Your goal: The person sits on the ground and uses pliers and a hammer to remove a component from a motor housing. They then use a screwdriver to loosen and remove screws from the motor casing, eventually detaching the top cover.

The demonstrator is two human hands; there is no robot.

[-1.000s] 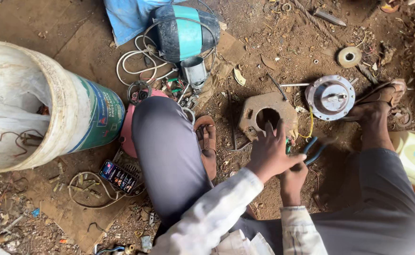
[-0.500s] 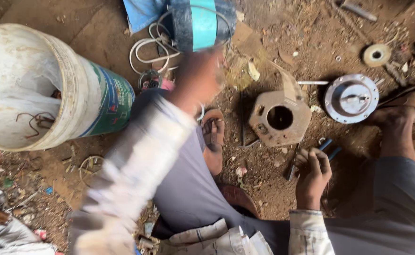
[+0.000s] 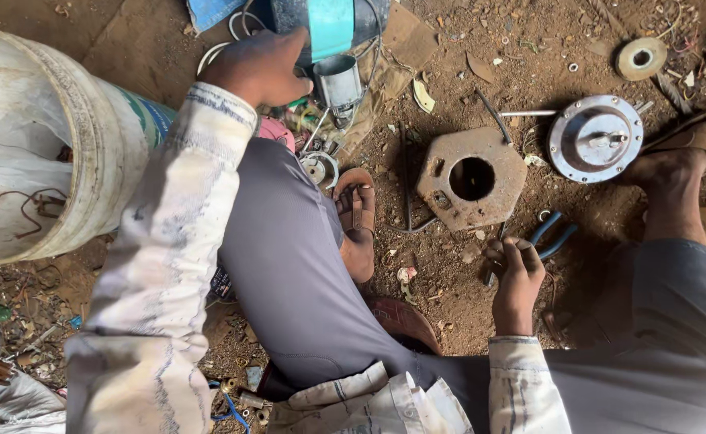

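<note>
I sit on dirt ground with my legs spread. My left hand (image 3: 258,66) reaches far forward over my left knee and rests with bent fingers among small parts beside a pump-like motor with a turquoise band (image 3: 330,24); whether it holds anything I cannot tell. My right hand (image 3: 515,265) is low on the ground, fingers closed around a thin metal tool (image 3: 497,241), next to blue-handled pliers (image 3: 552,233). A rusty hexagonal metal plate with a round hole (image 3: 472,178) lies just beyond that hand.
A big white bucket (image 3: 87,153) lies on its side at the left, wire inside. A round grey metal cover (image 3: 595,138) and a small disc (image 3: 640,58) lie at the right by my sandalled right foot (image 3: 694,149). Wires, screws and scrap litter the ground.
My left hand left the hexagonal plate and swung left and forward to the parts by the motor. The right hand stayed low by the pliers.
</note>
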